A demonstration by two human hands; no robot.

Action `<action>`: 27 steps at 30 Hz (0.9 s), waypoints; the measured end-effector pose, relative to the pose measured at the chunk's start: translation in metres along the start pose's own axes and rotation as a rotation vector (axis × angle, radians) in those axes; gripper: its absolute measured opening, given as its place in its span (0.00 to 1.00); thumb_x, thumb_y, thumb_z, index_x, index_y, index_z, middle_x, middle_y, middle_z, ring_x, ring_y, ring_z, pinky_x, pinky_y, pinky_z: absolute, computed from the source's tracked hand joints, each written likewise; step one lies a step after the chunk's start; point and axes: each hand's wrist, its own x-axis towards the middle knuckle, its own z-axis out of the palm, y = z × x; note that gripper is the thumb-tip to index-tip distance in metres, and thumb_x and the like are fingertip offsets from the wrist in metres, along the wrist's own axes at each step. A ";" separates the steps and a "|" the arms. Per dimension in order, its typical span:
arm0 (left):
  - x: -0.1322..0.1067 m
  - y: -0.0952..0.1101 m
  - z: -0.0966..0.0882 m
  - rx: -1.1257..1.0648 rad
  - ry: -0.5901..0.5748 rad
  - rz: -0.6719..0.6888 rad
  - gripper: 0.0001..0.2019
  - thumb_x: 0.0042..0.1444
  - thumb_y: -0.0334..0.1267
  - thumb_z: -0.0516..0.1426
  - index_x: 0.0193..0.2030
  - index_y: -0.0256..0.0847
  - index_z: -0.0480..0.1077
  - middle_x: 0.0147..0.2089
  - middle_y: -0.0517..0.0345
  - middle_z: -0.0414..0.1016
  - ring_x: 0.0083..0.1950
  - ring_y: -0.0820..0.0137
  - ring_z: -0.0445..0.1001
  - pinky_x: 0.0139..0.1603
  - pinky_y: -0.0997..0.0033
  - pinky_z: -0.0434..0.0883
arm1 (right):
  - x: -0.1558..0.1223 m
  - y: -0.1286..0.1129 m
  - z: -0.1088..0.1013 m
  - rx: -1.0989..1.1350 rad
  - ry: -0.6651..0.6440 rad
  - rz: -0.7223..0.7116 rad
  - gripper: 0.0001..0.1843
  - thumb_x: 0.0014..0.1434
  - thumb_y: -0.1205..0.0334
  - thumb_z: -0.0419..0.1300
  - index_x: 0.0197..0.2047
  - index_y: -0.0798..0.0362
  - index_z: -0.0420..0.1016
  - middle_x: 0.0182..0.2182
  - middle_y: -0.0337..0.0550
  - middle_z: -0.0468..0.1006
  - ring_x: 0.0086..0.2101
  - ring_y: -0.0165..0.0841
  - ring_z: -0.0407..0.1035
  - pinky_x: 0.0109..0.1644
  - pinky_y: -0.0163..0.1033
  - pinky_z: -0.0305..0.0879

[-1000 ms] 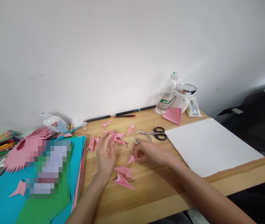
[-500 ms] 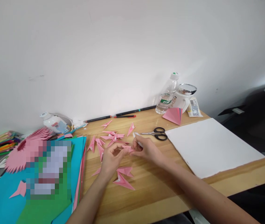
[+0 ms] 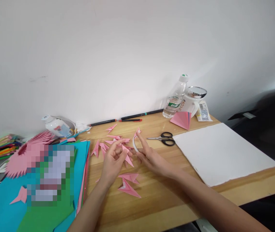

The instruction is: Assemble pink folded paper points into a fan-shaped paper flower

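My left hand pinches a folded pink paper piece between thumb and fingers, its point slanting down to the right. Close beside it, my right hand holds a thin white roll of tape, standing on edge, with the index finger stretched up along it. Several more folded pink pieces lie around the left hand, some partly covered by it. Nearer to me, two pink pieces rest between my forearms. A pair of scissors with black handles lies right of the right hand.
A white board lies at the right. Behind stand a water bottle, a mug and a pink folded sheet. Pens line the wall. Coloured paper, a pink pleated ring and a white bottle are at the left.
My left hand has turned the pink piece so that it points down, apart from the right hand. The right index finger has lifted and the tape roll shows more fully.
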 end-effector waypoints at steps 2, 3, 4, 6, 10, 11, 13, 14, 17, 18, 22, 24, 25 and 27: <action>-0.002 -0.001 0.002 0.131 -0.004 0.042 0.20 0.54 0.39 0.54 0.54 0.40 0.63 0.24 0.64 0.69 0.21 0.75 0.66 0.20 0.78 0.62 | 0.000 0.001 0.001 -0.028 -0.026 -0.025 0.36 0.60 0.67 0.44 0.65 0.58 0.24 0.26 0.40 0.69 0.26 0.32 0.63 0.35 0.38 0.63; -0.003 -0.003 0.002 0.210 -0.001 0.073 0.19 0.54 0.39 0.53 0.54 0.39 0.64 0.24 0.64 0.68 0.22 0.76 0.65 0.21 0.78 0.62 | 0.000 0.001 0.001 -0.039 -0.035 -0.030 0.36 0.61 0.67 0.44 0.65 0.58 0.24 0.27 0.40 0.70 0.26 0.32 0.63 0.35 0.38 0.63; -0.003 -0.004 0.002 0.285 0.000 0.102 0.18 0.54 0.38 0.53 0.52 0.39 0.66 0.24 0.63 0.68 0.23 0.76 0.64 0.22 0.78 0.61 | -0.001 0.001 0.001 -0.049 -0.041 -0.034 0.35 0.61 0.67 0.44 0.65 0.57 0.25 0.27 0.40 0.69 0.26 0.32 0.62 0.35 0.38 0.63; -0.004 -0.007 0.002 0.391 -0.003 0.149 0.17 0.54 0.37 0.53 0.50 0.40 0.69 0.28 0.61 0.70 0.24 0.76 0.64 0.24 0.77 0.61 | -0.001 0.002 0.000 -0.072 -0.048 -0.038 0.34 0.61 0.67 0.44 0.65 0.57 0.28 0.26 0.39 0.68 0.25 0.31 0.62 0.35 0.38 0.62; -0.003 -0.009 0.002 0.408 0.004 0.178 0.14 0.53 0.36 0.53 0.46 0.40 0.70 0.24 0.64 0.66 0.22 0.76 0.61 0.23 0.77 0.58 | 0.001 0.005 0.001 -0.068 -0.034 -0.038 0.32 0.60 0.67 0.45 0.65 0.52 0.37 0.29 0.41 0.71 0.26 0.31 0.63 0.36 0.36 0.62; -0.003 -0.009 0.002 0.390 -0.001 0.174 0.12 0.53 0.36 0.53 0.44 0.40 0.70 0.22 0.65 0.64 0.21 0.75 0.61 0.22 0.77 0.57 | 0.001 0.006 0.001 -0.058 -0.026 -0.032 0.30 0.60 0.67 0.46 0.64 0.50 0.40 0.30 0.41 0.71 0.26 0.30 0.63 0.36 0.36 0.62; -0.004 -0.008 0.003 0.355 -0.028 0.168 0.08 0.53 0.36 0.53 0.39 0.41 0.70 0.21 0.65 0.64 0.21 0.75 0.62 0.22 0.77 0.57 | 0.002 0.008 0.001 -0.038 -0.002 -0.024 0.27 0.60 0.67 0.46 0.62 0.49 0.47 0.30 0.41 0.72 0.26 0.30 0.64 0.35 0.35 0.61; -0.005 -0.008 0.004 0.340 -0.051 0.163 0.07 0.53 0.37 0.53 0.38 0.42 0.70 0.22 0.64 0.66 0.22 0.75 0.63 0.23 0.77 0.58 | 0.003 0.009 0.002 -0.031 0.019 -0.022 0.25 0.60 0.67 0.46 0.61 0.49 0.51 0.29 0.40 0.72 0.26 0.30 0.64 0.34 0.34 0.61; -0.008 -0.008 0.005 0.293 -0.139 0.110 0.08 0.53 0.38 0.53 0.39 0.43 0.70 0.24 0.63 0.69 0.22 0.74 0.64 0.23 0.77 0.60 | 0.004 0.011 0.002 -0.011 0.121 -0.004 0.17 0.60 0.66 0.46 0.53 0.51 0.62 0.24 0.38 0.71 0.25 0.30 0.64 0.32 0.33 0.60; -0.009 -0.008 0.006 0.271 -0.155 0.089 0.08 0.53 0.38 0.54 0.40 0.43 0.70 0.23 0.63 0.69 0.21 0.74 0.64 0.22 0.77 0.60 | 0.004 0.011 0.002 0.001 0.160 0.007 0.14 0.60 0.66 0.46 0.49 0.52 0.64 0.23 0.37 0.70 0.24 0.30 0.65 0.32 0.33 0.59; -0.011 -0.005 0.010 0.132 -0.061 0.035 0.15 0.51 0.41 0.56 0.46 0.45 0.68 0.21 0.65 0.68 0.24 0.71 0.69 0.24 0.75 0.65 | 0.005 0.011 0.002 0.060 0.252 0.025 0.08 0.60 0.63 0.48 0.39 0.53 0.68 0.26 0.39 0.73 0.25 0.29 0.65 0.31 0.31 0.58; -0.009 -0.003 0.012 0.046 0.012 -0.004 0.20 0.49 0.42 0.58 0.50 0.44 0.66 0.23 0.64 0.70 0.28 0.68 0.72 0.28 0.72 0.69 | 0.005 0.009 0.001 0.073 0.268 0.015 0.08 0.60 0.62 0.49 0.36 0.53 0.68 0.27 0.39 0.73 0.26 0.28 0.65 0.31 0.31 0.58; -0.008 -0.002 0.012 0.011 0.034 -0.025 0.21 0.49 0.42 0.58 0.51 0.43 0.65 0.24 0.63 0.72 0.29 0.67 0.73 0.30 0.70 0.70 | 0.005 0.009 0.001 0.077 0.274 0.013 0.08 0.60 0.62 0.49 0.34 0.53 0.69 0.27 0.39 0.73 0.26 0.28 0.64 0.31 0.31 0.57; -0.006 0.000 0.012 -0.029 0.058 -0.049 0.19 0.48 0.42 0.59 0.47 0.41 0.66 0.24 0.63 0.72 0.29 0.68 0.74 0.33 0.68 0.72 | 0.005 0.007 0.000 0.091 0.281 0.016 0.08 0.60 0.62 0.50 0.33 0.54 0.69 0.26 0.38 0.71 0.25 0.27 0.62 0.30 0.31 0.56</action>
